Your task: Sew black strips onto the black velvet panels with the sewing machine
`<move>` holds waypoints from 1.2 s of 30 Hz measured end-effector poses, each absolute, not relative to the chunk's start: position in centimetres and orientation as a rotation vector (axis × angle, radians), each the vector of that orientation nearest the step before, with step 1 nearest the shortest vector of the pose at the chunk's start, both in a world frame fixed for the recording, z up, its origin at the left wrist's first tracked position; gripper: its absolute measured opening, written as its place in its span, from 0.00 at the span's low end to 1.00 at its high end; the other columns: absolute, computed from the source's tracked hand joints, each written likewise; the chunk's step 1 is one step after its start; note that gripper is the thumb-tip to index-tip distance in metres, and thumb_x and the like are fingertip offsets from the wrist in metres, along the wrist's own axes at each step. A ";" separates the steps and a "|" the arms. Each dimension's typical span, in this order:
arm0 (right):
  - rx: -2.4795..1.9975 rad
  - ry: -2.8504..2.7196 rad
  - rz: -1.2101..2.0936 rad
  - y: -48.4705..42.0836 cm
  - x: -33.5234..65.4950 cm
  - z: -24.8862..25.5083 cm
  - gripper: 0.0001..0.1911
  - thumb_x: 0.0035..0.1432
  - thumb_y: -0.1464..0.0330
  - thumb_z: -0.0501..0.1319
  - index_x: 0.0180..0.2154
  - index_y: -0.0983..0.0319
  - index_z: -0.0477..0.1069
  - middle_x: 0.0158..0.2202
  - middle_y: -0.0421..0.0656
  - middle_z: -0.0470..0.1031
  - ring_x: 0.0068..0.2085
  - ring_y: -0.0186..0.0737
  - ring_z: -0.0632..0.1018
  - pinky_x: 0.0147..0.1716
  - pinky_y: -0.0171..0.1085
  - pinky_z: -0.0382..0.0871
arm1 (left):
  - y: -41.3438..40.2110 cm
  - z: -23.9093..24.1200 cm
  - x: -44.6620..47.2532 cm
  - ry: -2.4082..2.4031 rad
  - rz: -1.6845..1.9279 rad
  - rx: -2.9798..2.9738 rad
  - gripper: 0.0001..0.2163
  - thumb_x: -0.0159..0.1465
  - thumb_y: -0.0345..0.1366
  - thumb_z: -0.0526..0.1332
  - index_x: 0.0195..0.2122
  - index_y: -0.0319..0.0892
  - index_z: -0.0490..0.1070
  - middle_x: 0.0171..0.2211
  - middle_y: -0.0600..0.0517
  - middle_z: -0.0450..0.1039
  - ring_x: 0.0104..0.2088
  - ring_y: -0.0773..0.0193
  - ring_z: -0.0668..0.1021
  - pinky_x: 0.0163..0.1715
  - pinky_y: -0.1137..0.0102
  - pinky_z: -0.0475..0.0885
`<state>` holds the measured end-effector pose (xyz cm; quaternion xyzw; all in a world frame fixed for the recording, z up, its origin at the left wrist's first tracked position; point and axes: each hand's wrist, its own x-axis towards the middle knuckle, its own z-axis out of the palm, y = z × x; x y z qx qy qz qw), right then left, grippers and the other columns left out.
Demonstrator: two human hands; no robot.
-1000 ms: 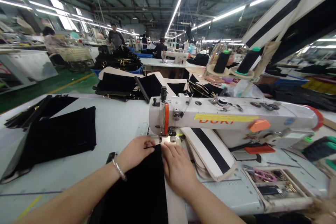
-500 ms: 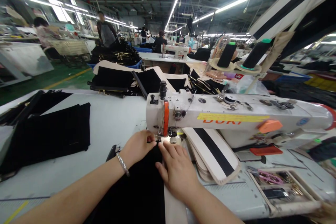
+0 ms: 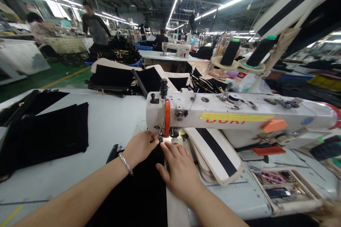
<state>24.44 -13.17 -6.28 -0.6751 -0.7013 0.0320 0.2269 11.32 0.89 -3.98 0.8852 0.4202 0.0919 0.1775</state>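
Note:
A black fabric piece (image 3: 138,191) with a pale strip (image 3: 177,209) along its right side lies under my hands and runs up to the sewing machine (image 3: 239,113). My left hand (image 3: 140,147), a silver bangle at its wrist, pinches the far edge of the fabric close by the presser foot (image 3: 161,139). Flat on the pale strip and the fabric's right edge rests my right hand (image 3: 181,172), fingers stretched toward the needle area. Fingertips of both hands are near the foot, and the needle itself is hard to make out.
Pale panels with a black stripe (image 3: 218,156) lie under the machine arm. A parts tray (image 3: 293,204) sits at the right. Folded black fabric (image 3: 53,134) lies on the left of the table (image 3: 106,113). More black and pale pieces (image 3: 112,78) are stacked behind, with thread cones (image 3: 230,53) above.
The whole view has shifted slightly, with the table and machine a little further left and up. Both hands keep nearly the same place at the presser foot.

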 end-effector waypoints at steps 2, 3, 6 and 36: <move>-1.863 -1.934 0.085 -13.2 24.4 -6.3 0.30 0.64 0.57 0.59 0.64 0.56 0.58 0.58 0.47 0.69 0.56 0.52 0.67 0.56 0.51 0.61 | 0.9 -3.9 11.4 1.193 0.264 2.515 0.10 0.65 0.37 0.57 0.29 0.41 0.74 0.30 0.46 0.79 0.34 0.54 0.81 0.32 0.67 0.70; -1.864 -1.936 0.085 -13.2 24.4 -6.3 0.30 0.64 0.57 0.59 0.64 0.56 0.58 0.58 0.47 0.69 0.56 0.52 0.67 0.56 0.51 0.61 | 0.7 -3.9 11.3 1.196 0.271 2.520 0.09 0.65 0.36 0.57 0.30 0.41 0.74 0.31 0.46 0.79 0.35 0.54 0.81 0.34 0.66 0.71; -1.857 -1.937 0.092 -13.2 24.5 -6.3 0.30 0.64 0.57 0.60 0.64 0.57 0.58 0.58 0.47 0.69 0.56 0.52 0.67 0.56 0.51 0.61 | -0.3 -4.0 10.4 1.140 0.345 2.582 0.06 0.65 0.33 0.59 0.40 0.41 0.75 0.42 0.45 0.79 0.45 0.52 0.79 0.47 0.62 0.72; -1.486 -2.053 -0.340 -13.8 26.0 -12.6 0.27 0.59 0.65 0.63 0.59 0.47 0.66 0.52 0.42 0.77 0.49 0.48 0.80 0.44 0.43 0.80 | -3.6 -4.6 5.8 0.656 0.289 2.794 0.21 0.67 0.33 0.58 0.62 0.46 0.65 0.64 0.45 0.65 0.65 0.50 0.66 0.66 0.47 0.59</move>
